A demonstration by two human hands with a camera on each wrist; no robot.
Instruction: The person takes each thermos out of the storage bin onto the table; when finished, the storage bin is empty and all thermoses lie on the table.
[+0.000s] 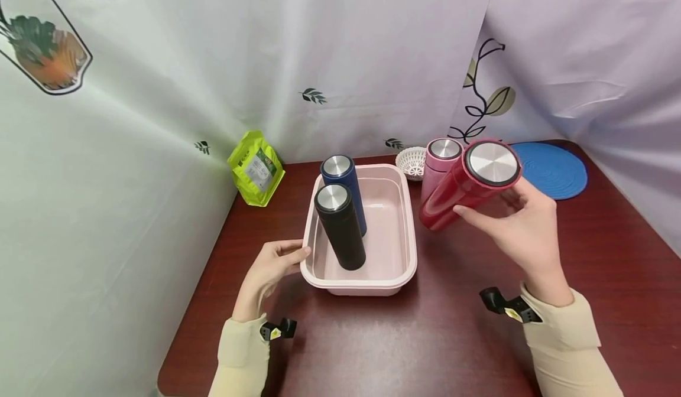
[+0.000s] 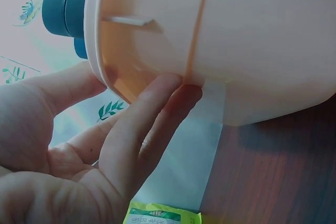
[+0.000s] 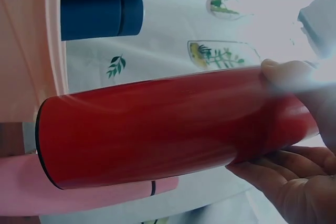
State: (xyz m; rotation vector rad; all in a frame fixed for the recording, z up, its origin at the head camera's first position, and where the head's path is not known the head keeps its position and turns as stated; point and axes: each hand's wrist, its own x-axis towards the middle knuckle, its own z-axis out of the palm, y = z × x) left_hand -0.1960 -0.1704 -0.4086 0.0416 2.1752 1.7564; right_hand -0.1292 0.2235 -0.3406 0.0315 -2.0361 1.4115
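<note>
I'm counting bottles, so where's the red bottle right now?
In the head view, the red bottle is tilted in the right hand, right of the tub, partly covering the pink bottle.

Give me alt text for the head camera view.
A person's right hand holds a tilted red flask beside a pink basin on a dark red table; the left hand grips the basin's left side. A black flask and a blue flask stand inside the basin. Farther back are a pink flask, a white basket, a blue mat and a green packet.
</note>
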